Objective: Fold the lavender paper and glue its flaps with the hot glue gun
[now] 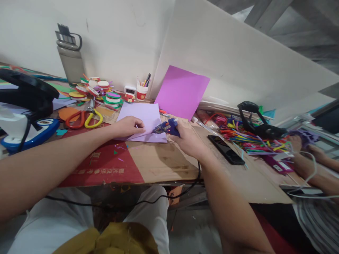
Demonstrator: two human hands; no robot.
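My right hand (186, 139) is wrapped round a blue glue gun (169, 127), its nozzle pointing left, low over a light purple sheet (143, 114). A black cord runs from below my right wrist across to the left. My left hand (128, 127) rests on the same sheet, left of the nozzle, thumb and fingers pressed together near the sheet's lower part. Whether they pinch a small piece is too small to tell. The sheet lies on brown and red cardboard (164, 160). Behind it, a brighter purple sheet (182, 91) leans against the white wall.
Left are scissors (75, 119), ribbon rolls (112, 99), a bottle (71, 63) and a blue-based object (47, 128). A pen cup (142, 91) stands behind. Right are a black phone (226, 149), colourful pipe cleaners (243, 135) and another person's hands (295, 144).
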